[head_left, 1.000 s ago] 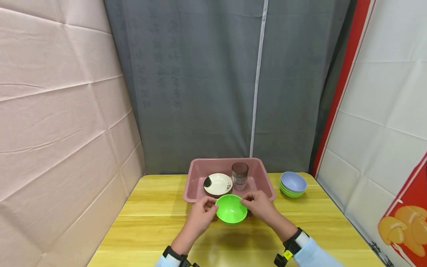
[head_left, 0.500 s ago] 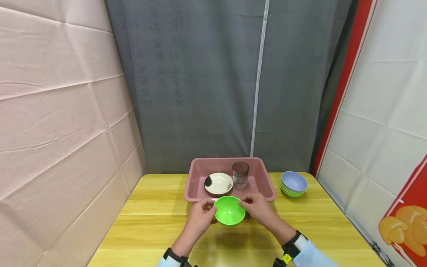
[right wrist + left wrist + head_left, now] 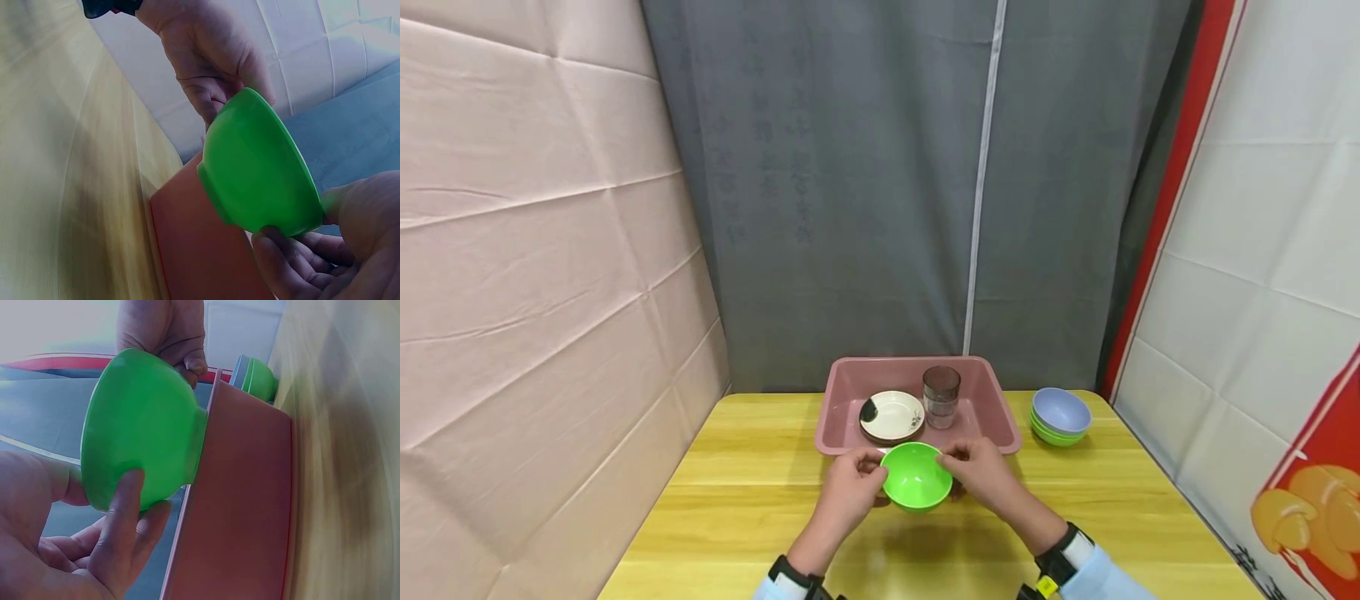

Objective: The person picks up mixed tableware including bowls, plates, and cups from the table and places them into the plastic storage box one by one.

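A bright green bowl (image 3: pixel 917 477) is held up off the table in front of the pink basin (image 3: pixel 824 417). My left hand (image 3: pixel 852 485) pinches its left rim, thumb at the edge and fingers on the outer wall, as the left wrist view shows on the bowl (image 3: pixel 140 425). On the opposite side my right hand (image 3: pixel 981 471) pinches the rim the same way; in the right wrist view the fingertips press under the bowl (image 3: pixel 256 162). The bowl's opening faces up and is tilted a little toward me.
Inside the basin lie small white plates (image 3: pixel 895 414) with a dark patch, stacked, beside a dark-tinted glass (image 3: pixel 941 396). To the basin's right stands a stack of bowls (image 3: pixel 1060 412), blue on top of green. A grey curtain (image 3: pixel 850 208) hangs behind the wooden table (image 3: pixel 737 492).
Over the last second both hands have shifted the bowl slightly left and toward me. In the last half second they have stayed nearly still.
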The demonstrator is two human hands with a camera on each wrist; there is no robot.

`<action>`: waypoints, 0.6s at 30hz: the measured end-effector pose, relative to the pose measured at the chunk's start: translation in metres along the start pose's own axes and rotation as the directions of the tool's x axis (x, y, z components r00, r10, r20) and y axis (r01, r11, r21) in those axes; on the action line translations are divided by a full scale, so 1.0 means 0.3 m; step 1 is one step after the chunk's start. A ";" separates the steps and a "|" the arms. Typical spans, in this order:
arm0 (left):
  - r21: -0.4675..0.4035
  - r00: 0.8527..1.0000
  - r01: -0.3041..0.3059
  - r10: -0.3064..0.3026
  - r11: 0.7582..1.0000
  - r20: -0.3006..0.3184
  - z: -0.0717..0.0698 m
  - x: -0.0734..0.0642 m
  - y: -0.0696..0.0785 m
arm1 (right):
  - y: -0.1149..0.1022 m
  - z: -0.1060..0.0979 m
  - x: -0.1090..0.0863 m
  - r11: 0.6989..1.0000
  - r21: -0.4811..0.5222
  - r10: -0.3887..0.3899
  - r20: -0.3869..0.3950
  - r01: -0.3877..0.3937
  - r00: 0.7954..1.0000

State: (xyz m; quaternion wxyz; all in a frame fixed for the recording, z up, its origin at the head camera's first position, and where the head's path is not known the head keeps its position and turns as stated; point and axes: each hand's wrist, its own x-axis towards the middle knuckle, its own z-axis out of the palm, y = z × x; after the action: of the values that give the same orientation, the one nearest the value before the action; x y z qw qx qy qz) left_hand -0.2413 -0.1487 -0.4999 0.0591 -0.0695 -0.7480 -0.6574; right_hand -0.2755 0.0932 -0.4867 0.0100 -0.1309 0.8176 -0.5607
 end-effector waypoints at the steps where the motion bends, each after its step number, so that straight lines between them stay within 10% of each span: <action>1: 0.005 1.000 0.002 -0.002 1.000 0.002 -0.001 0.001 0.002 | -0.001 0.001 0.000 1.000 0.002 -0.002 -0.001 0.002 1.000; 18: 0.084 0.999 0.003 -0.005 0.997 0.033 -0.051 0.017 0.017 | 0.009 0.007 -0.029 0.998 0.060 0.034 0.005 -0.035 0.999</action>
State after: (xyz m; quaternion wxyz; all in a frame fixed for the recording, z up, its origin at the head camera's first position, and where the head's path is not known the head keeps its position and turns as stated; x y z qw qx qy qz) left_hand -0.2455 -0.1631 -0.4921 0.0481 -0.0765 -0.7758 -0.6244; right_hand -0.2673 0.0942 -0.4911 0.0254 -0.1177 0.8024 -0.5846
